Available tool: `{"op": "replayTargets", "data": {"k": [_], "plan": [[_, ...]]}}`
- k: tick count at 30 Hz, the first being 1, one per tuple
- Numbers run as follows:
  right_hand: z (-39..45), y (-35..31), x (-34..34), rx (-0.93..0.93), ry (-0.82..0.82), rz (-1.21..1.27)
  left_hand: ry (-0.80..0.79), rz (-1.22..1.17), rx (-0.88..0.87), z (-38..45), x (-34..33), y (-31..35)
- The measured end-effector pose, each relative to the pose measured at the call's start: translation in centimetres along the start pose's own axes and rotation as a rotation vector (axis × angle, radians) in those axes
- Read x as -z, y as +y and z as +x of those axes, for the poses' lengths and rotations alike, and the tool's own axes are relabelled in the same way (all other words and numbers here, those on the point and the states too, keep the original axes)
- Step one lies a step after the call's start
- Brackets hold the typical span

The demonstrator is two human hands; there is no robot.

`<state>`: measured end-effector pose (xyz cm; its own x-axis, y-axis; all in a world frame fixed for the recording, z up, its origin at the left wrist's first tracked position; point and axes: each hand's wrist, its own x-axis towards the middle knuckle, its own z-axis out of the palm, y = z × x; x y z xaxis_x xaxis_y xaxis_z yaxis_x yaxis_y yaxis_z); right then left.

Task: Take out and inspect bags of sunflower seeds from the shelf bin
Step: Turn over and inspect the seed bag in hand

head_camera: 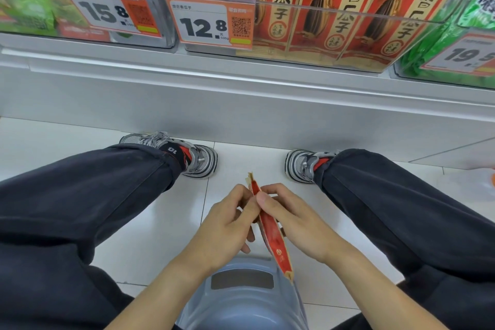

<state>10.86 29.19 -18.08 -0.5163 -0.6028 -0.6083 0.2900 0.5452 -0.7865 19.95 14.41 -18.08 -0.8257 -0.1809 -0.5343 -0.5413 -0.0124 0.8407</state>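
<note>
A red and tan bag of sunflower seeds (274,238) is held edge-on low between my knees, over the floor. My left hand (227,225) grips its left face with curled fingers. From the other side, my right hand (292,217) pinches the bag near its top, thumb on the edge. Up on the shelf, a clear plastic bin (316,35) holds several more red sunflower seed bags (348,8) standing upright, with a 12.8 price tag (211,23) on its front.
Clear bins with green packs stand to the left (34,8) and right (455,43) of the red one. Below them runs the grey shelf base (241,104). My legs and shoes flank the hands on the white tiled floor (249,161). A grey stool (241,297) is under me.
</note>
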Motion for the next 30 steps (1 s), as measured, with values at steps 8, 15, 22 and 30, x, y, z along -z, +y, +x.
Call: {"op": "replayTargets", "data": {"k": [8, 15, 22, 30], "plan": [[0.1, -0.1, -0.4, 0.030, 0.047, -0.026, 0.001, -0.019, -0.005, 0.2, -0.1, -0.1], [0.2, -0.2, -0.7, -0.023, 0.063, 0.068, -0.023, 0.029, -0.057, 0.4, -0.1, -0.5], [0.4, 0.1, -1.3, -0.077, 0.088, 0.170, -0.018, 0.059, -0.100, 0.5, -0.1, -0.8], [0.6, -0.1, -1.0, -0.107, 0.139, 0.301, -0.038, 0.081, -0.068, 0.3, 0.1, -0.5]]}}
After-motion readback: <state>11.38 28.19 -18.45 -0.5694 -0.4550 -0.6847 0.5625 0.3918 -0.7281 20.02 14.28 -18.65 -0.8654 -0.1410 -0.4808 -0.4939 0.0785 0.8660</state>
